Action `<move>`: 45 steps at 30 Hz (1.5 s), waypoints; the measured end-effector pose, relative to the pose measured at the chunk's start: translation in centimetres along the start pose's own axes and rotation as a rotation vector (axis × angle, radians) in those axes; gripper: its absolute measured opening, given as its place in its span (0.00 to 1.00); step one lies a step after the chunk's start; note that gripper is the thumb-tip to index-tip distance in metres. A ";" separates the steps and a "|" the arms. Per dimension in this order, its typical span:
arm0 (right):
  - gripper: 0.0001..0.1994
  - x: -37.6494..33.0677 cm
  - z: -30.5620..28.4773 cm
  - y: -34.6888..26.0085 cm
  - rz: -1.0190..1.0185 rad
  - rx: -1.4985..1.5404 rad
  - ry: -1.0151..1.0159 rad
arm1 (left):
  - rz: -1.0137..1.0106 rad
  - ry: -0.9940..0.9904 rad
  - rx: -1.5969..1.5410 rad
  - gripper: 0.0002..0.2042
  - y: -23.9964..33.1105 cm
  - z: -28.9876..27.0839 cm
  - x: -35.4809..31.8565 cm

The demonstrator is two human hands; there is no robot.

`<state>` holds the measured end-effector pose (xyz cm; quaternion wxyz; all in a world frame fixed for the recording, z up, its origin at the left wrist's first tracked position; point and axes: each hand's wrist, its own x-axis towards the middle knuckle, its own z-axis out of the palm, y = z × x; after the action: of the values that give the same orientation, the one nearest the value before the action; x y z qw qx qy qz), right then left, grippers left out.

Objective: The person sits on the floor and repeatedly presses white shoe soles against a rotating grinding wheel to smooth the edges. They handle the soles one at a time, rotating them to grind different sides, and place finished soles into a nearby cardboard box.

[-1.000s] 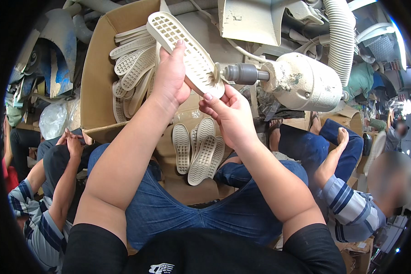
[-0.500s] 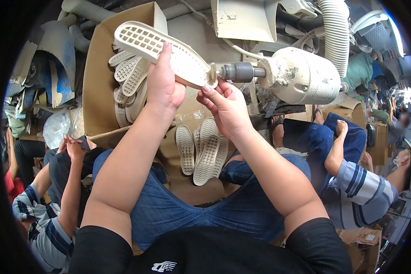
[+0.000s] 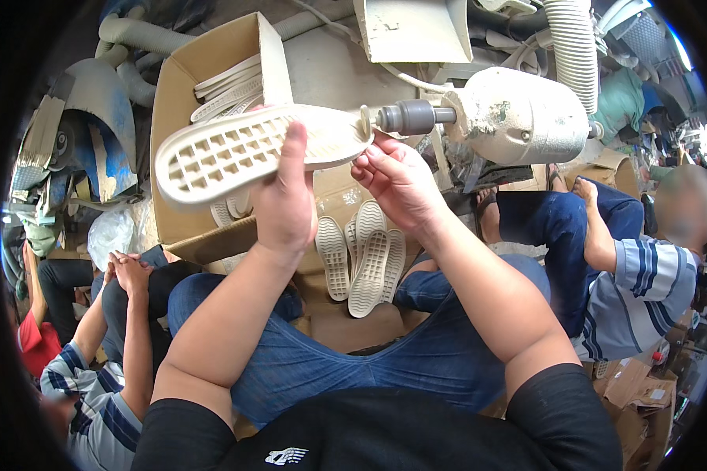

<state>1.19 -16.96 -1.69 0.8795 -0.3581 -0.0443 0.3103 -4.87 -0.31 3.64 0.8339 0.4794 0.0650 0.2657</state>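
Note:
My left hand [image 3: 287, 200] grips a cream shoe sole [image 3: 220, 153] around its middle, thumb across the face with the square grid of hollows. The sole's other end meets a small pale disc [image 3: 365, 123] on the grey chuck [image 3: 407, 117] of a motor [image 3: 526, 118] with chipped cream paint. Below that end, my right hand [image 3: 401, 180] has its fingers closed in a pinch on the sole's edge. How far the fingertips reach behind the sole is hidden.
A cardboard box [image 3: 204, 63] at left holds more soles. Several soles [image 3: 367, 271] lie on cardboard between my knees. A ribbed hose [image 3: 569, 47] hangs behind the motor. People sit close on both sides, one in a striped shirt [image 3: 644, 298] at right.
The sole's wide end has swung down and toward me, lying more level, while its other end stays at the disc. My left hand has turned and lowered with it.

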 end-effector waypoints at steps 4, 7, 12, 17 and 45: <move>0.14 0.1 -0.5 -0.2 0.036 0.052 -0.027 | 0.393 -0.194 0.645 0.33 0.3 -1.1 -1.9; 0.14 0.1 -0.4 -0.4 0.035 0.071 -0.014 | 0.262 -0.291 0.608 0.44 0.6 -1.5 -3.6; 0.12 0.0 0.5 -0.6 0.065 0.112 0.064 | 0.641 -0.203 0.892 0.51 -1.9 -1.3 -3.6; 0.10 0.4 0.5 -0.3 0.067 0.071 0.147 | 0.683 -0.140 0.890 0.51 -3.7 -1.1 -3.5; 0.23 -5.1 -8.1 8.6 0.927 -1.923 -0.087 | -0.319 -0.555 1.296 0.15 3.7 -7.6 2.5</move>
<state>-4.93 -20.03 -12.62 0.0218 -0.8719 -0.1615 0.4617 -6.98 8.27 3.07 0.3966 0.9120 0.0645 -0.0828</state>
